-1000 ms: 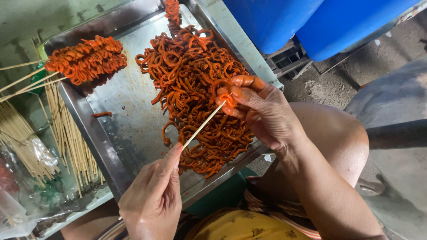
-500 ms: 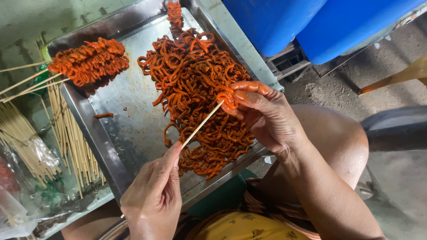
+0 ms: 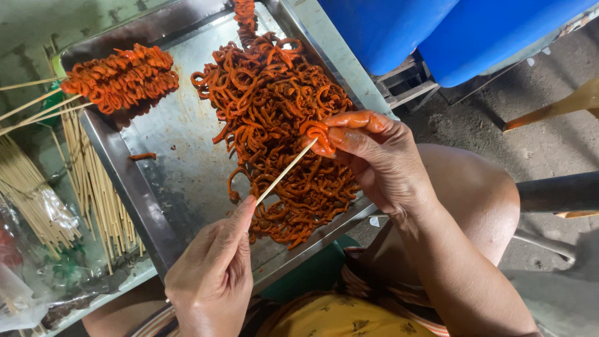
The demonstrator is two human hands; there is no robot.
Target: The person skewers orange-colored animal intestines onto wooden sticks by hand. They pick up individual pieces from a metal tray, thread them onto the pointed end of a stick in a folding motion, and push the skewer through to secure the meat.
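Your left hand [image 3: 215, 281] is closed around the near end of a thin bamboo skewer [image 3: 284, 173], angling its tip up and to the right so it meets what your right hand offers. Your right hand [image 3: 374, 159] pinches 1 folded orange strip [image 3: 314, 132] between thumb and fingertips, right at the skewer's point; the pinch keeps the slippery coil bunched so the stick can pass through it.

Below both hands the metal tray [image 3: 165, 168] rests near your lap, holding the loose pile of strips [image 3: 281, 125] close under your right hand for easy picking. The finished skewers [image 3: 118, 78] lie at the tray's far left corner, sticks pointing left, apart from the raw pile. Spare bare sticks [image 3: 81, 187] lie just left of the tray, beside your left hand's side.
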